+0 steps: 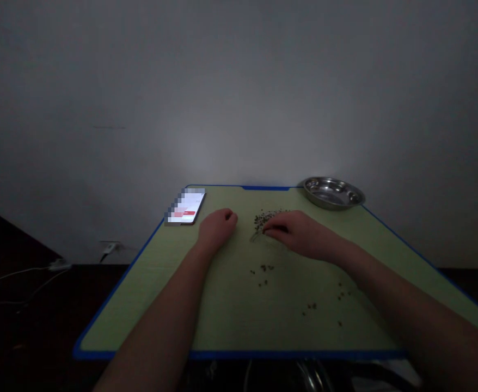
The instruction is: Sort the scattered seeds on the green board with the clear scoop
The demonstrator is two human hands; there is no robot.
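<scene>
My left hand (218, 227) rests on the pale green tabletop, curled closed with its fingers turned inward. What it holds, if anything, is hidden. Across from it, my right hand (294, 231) pinches thumb and forefinger together at the near edge of a pile of small dark seed-like pieces (260, 220). A tiny dark piece shows at those fingertips, too small to name surely. Part of the pile is behind the right hand. Several loose dark pieces (267, 267) lie nearer to me, and more scattered pieces (312, 306) are by the right forearm.
A shallow metal bowl (332, 196) stands at the table's far right corner. At the far left lies a phone (188, 206) with a lit screen. The blue-edged table (222, 326) meets a plain wall (239, 98). Cables and a plug (110, 249) are at the left.
</scene>
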